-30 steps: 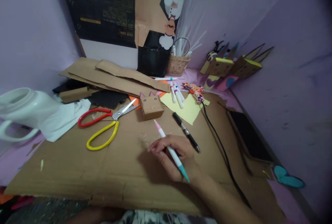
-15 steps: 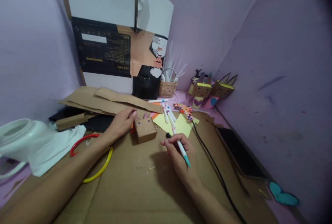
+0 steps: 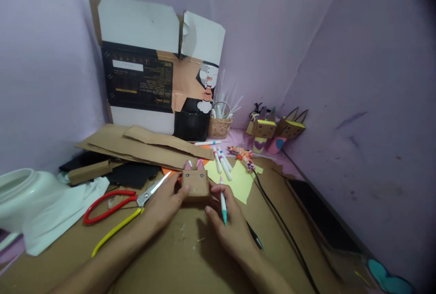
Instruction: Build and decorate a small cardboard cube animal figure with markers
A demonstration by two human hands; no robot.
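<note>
A small cardboard box with two drawn eyes and pink pointed ears sits before me on the cardboard work surface. My left hand grips its left side, thumb on the front face. Between the fingers of my right hand is a white marker with a pink tip and teal end. Those fingertips reach the box's right edge. A black pen lies partly hidden beside my right hand. Left of my left hand lie scissors with one red and one yellow handle.
Behind the box are yellow paper, several markers and a patterned glue gun with a black cord. Cardboard sheets and a white jar are leftward. Cardboard animal figures stand at back right, beyond a dark tablet.
My left hand has come down onto the box, which now faces me more squarely. My right hand has moved left to the box with the marker. More of the scissors shows.
</note>
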